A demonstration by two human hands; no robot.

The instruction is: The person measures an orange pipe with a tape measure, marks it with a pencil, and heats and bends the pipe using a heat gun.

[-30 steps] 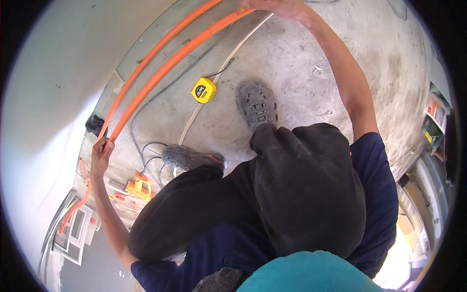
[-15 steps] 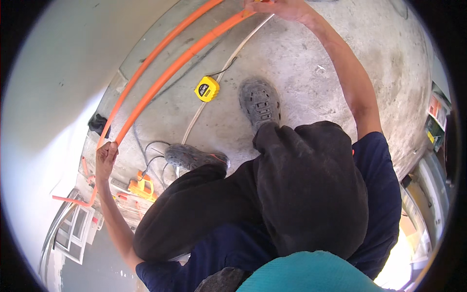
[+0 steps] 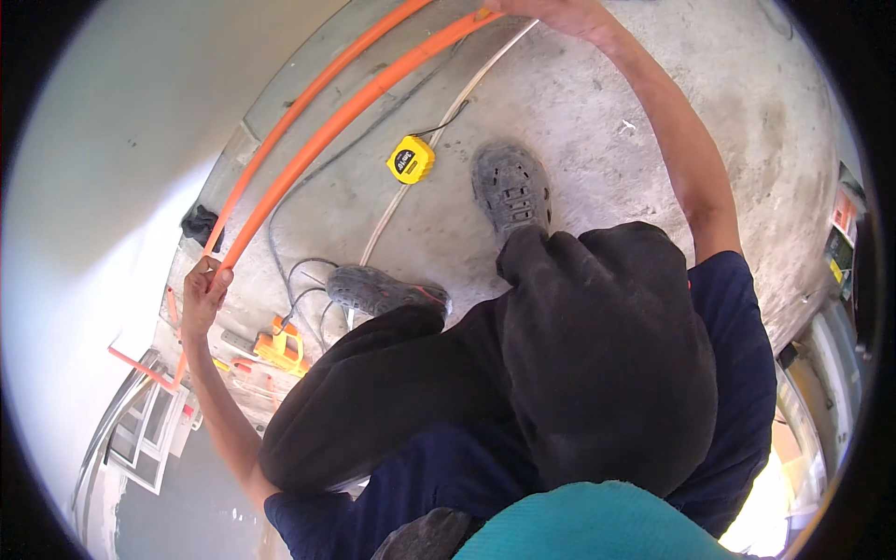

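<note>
A long orange pipe curves from the left side up to the top edge of the view. My left hand is closed around its near end, fingers wrapped on it. At the far end my right hand grips the same pipe; the top edge of the view cuts off part of this hand. Beside it, on the wall side, runs a second orange pipe, its lower end passing behind my left hand. On the floor between my arms lies a yellow tape measure.
A pale narrow strip runs along the concrete floor under the tape measure. Near my left forearm are an orange corded power tool and a white frame. A dark cloth-like bundle lies by the wall.
The whole view has shifted slightly, so the floor things sit a little further right. Both hands keep their hold on the pipe.
</note>
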